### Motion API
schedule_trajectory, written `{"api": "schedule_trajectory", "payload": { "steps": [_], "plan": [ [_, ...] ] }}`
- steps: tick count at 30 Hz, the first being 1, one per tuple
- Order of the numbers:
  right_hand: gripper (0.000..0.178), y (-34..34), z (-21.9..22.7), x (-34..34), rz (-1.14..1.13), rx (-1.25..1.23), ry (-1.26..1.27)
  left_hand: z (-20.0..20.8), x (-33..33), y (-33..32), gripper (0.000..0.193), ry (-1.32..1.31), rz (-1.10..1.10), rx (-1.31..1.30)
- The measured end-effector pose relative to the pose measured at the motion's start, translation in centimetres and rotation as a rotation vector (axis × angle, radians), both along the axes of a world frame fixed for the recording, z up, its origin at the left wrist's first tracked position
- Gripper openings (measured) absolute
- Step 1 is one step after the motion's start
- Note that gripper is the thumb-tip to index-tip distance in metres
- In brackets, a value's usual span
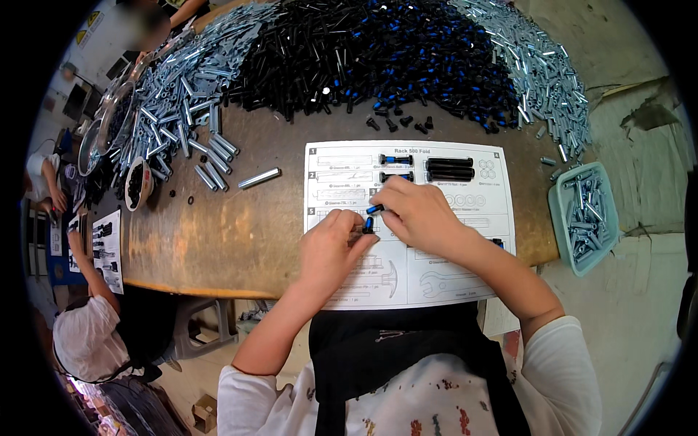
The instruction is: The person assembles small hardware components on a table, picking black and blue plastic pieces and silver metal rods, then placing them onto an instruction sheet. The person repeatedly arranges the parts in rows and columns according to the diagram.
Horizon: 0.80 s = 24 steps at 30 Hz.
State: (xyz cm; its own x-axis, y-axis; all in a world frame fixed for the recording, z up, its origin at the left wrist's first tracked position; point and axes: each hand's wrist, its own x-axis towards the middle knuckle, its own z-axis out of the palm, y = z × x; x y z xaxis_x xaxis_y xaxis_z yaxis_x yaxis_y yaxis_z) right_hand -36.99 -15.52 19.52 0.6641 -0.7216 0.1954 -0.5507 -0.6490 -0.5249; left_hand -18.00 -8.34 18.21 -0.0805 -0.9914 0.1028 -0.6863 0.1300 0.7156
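Observation:
Over a printed sheet [465, 254] with outline drawings of parts, both of my hands are close together. My left hand [333, 245] pinches a short black bolt with a blue patch [368, 224] between thumb and fingers. Just above it, my right hand [418, 214] grips another black bolt with a blue patch [375, 209] at its fingertips. On the sheet's upper part lie two blue-patched bolts [395, 159], one above the other, and several long black bolts [449, 168] side by side. Beneath my right forearm, a small dark and blue piece [498, 243] shows partly.
Heaps of black bolts [298, 69], blue-patched bolts [429, 62] and silver sleeves [542, 65] line the table's far side. A light blue basket of sleeves [558, 218] stands right, a white bowl [147, 190] left. Another person [87, 327] works at the far left.

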Motion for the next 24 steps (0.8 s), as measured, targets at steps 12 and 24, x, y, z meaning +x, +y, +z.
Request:
{"api": "schedule_trajectory", "payload": {
  "steps": [12, 24],
  "plan": [
    [0.034, -5.5, 1.9, -0.6, 0.062, -0.037, 0.202, -0.1, 2.1, -3.1, 0.029, 0.267, -0.07, 0.289],
    [0.007, -15.7, -3.1, -2.6, -0.369, -0.263, 0.452, -2.2, 0.9, -23.4, 0.016, -0.437, -0.344, -0.111]
  ]
}}
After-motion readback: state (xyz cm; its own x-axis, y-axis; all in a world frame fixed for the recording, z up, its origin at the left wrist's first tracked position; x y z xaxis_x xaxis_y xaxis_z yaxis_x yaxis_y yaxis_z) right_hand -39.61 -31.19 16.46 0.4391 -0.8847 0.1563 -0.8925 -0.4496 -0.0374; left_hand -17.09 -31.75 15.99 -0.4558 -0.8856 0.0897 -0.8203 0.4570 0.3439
